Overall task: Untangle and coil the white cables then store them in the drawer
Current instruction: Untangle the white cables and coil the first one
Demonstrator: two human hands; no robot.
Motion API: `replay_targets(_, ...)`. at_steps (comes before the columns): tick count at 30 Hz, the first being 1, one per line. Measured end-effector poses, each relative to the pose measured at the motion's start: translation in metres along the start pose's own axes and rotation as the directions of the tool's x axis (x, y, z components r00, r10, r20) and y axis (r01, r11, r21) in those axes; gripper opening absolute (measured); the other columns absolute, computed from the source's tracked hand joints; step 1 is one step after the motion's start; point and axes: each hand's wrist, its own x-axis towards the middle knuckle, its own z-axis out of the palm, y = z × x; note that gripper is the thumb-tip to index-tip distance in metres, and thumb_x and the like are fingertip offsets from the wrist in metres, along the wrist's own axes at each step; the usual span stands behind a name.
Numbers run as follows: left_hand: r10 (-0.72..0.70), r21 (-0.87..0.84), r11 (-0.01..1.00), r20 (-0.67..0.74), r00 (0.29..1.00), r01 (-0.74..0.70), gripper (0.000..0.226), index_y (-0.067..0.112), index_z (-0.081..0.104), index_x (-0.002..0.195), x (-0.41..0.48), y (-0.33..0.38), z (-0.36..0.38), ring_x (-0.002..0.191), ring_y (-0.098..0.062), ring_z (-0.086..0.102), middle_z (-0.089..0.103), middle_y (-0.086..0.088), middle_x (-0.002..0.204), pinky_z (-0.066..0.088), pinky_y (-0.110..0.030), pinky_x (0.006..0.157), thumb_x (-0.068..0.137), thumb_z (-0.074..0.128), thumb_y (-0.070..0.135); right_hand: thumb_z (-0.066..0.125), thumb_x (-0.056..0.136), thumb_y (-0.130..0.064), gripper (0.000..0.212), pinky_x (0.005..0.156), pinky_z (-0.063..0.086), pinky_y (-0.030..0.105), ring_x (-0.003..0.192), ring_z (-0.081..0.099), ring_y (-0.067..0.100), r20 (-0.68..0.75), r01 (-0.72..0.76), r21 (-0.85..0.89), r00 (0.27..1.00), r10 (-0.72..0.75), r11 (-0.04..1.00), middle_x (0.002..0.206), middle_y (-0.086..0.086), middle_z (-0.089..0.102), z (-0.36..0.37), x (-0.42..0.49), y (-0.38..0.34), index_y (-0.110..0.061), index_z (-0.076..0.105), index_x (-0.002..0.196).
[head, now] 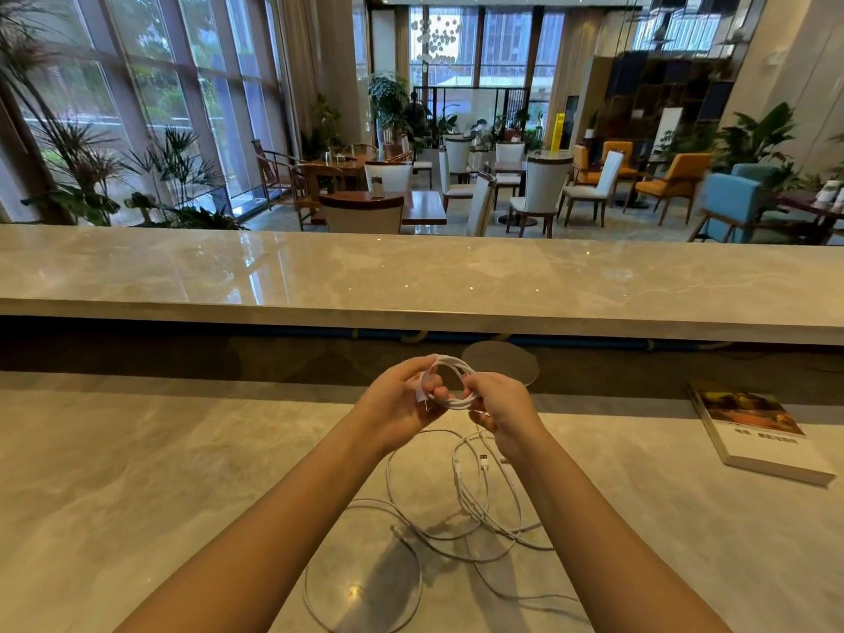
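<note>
A small coil of white cable (450, 370) is held up above the marble counter between both hands. My left hand (397, 399) grips its left side, with a plug end sticking out by the fingers. My right hand (500, 402) pinches the coil's right side. Below my wrists, more white cables (461, 509) lie loose and tangled on the counter (160, 472), with connector ends showing. No drawer is in view.
A book (758, 431) lies on the counter at the right. A round grey disc (502, 358) sits just behind the hands. A raised marble ledge (411, 276) runs across behind the counter, with a lounge of chairs and tables beyond.
</note>
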Motion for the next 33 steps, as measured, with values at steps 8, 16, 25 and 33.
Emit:
replay_targets(8,0.388,0.708,0.68,-0.125,0.913,-0.192,0.019,0.011,0.051,0.113,0.004,-0.006,-0.001,0.066,-0.012,0.054,0.055,-0.005,0.081,0.051,-0.023,0.064,0.095,0.045,0.01,0.056,0.091,-0.026,0.02,0.056,0.042,0.019,0.061,0.05,0.01,0.21,0.251,-0.24,0.957,-0.203,0.938,0.066,0.001,0.056,-0.002,-0.003,-0.004,-0.012,0.065,0.079)
replay_targets(16,0.623,0.919,0.191,0.157,0.767,-0.344,0.024,0.022,0.063,0.108,0.009,-0.017,-0.014,0.068,-0.013,0.061,0.063,0.0,0.076,0.053,-0.031,0.066,0.099,0.041,0.022,0.045,0.096,-0.03,0.031,0.054,0.039,0.024,0.056,0.045,0.011,0.076,0.247,-0.239,0.969,-0.236,0.939,0.062,0.001,0.052,0.004,0.001,-0.001,-0.012,0.061,0.075)
replay_targets(25,0.613,0.64,0.696,-0.296,0.732,-0.324,0.018,0.01,0.059,0.1,0.013,-0.014,-0.015,0.082,-0.021,0.066,0.066,-0.008,0.089,0.055,-0.028,0.069,0.098,0.042,0.018,0.038,0.099,-0.023,0.028,0.061,0.043,0.023,0.066,0.049,0.013,0.063,0.147,-0.179,0.989,-0.137,0.973,0.072,0.003,0.056,0.009,0.0,0.004,-0.008,0.061,0.097)
replay_targets(33,0.366,0.283,0.923,-0.44,0.82,-0.261,0.016,0.012,0.047,0.112,0.012,-0.011,-0.02,0.084,-0.028,0.068,0.066,-0.016,0.097,0.057,-0.038,0.076,0.1,0.037,0.016,0.042,0.097,-0.02,0.02,0.059,0.043,0.023,0.065,0.052,0.012,0.082,0.148,-0.157,0.987,-0.136,0.977,0.071,0.002,0.06,0.015,-0.002,0.012,-0.009,0.058,0.099)
